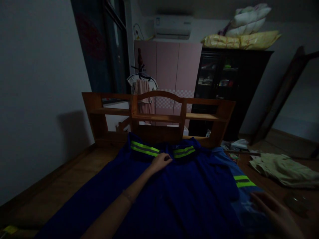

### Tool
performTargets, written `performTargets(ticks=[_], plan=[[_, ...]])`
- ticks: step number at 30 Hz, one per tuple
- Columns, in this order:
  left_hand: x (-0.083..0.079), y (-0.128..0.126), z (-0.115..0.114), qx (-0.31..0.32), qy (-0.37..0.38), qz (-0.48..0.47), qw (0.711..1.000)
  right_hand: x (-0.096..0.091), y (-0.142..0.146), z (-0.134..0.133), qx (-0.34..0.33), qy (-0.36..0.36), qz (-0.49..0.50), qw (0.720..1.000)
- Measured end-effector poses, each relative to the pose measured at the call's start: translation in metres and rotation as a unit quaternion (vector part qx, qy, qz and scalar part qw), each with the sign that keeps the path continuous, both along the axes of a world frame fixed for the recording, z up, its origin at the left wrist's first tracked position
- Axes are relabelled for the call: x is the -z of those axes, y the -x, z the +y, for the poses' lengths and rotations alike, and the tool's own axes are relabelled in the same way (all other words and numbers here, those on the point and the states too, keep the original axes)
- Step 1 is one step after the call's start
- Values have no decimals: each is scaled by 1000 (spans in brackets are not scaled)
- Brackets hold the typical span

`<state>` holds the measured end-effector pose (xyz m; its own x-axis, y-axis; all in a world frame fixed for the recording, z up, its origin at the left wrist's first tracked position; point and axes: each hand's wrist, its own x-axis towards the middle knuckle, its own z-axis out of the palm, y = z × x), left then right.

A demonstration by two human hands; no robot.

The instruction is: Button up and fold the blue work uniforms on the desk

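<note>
A dark blue work garment [189, 186] lies spread out in front of me, with yellow-green and grey reflective bands near its far end. My left hand [160, 162] is over its upper middle, between the two bands. The fingers there are curled towards the thumb, and whether cloth is pinched between them is not clear. Off to the right, my right hand [274, 210] is slightly blurred, with thumb and fingers apart and nothing visible in them. It is above or beside a lighter blue piece of cloth [239, 169] that also carries a reflective band.
A wooden headboard with shelves [159, 118] stands at the far end. Pale cloth [281, 169] lies on the right. A white wall [45, 99] rises on the left. Behind are a pink wardrobe [166, 66], a dark cabinet [249, 79] and hanging clothes [143, 88]. The room is dim.
</note>
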<state>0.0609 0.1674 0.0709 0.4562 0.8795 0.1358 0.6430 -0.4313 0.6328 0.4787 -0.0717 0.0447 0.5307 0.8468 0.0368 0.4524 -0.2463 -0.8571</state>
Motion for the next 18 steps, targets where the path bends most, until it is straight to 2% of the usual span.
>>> performTargets(ticks=[2, 4, 6, 10, 14, 18], plan=[[15, 2, 17, -109, -39, -15, 993, 4, -9, 20, 25, -16, 18, 999], [29, 9, 34, -182, -51, -26, 982, 11, -3, 36, 76, -57, -13, 995], [42, 15, 52, -192, -23, -27, 981, 16, 14, 49, 113, -78, -33, 990], [62, 15, 85, -134, 73, -27, 988, 20, 43, 64, 125, -76, -29, 989], [61, 7, 106, -113, 70, -41, 990, 18, 51, 69, 125, -69, -30, 989], [44, 11, 119, -184, -19, -66, 981, 17, 51, 71, 125, -65, -37, 989]])
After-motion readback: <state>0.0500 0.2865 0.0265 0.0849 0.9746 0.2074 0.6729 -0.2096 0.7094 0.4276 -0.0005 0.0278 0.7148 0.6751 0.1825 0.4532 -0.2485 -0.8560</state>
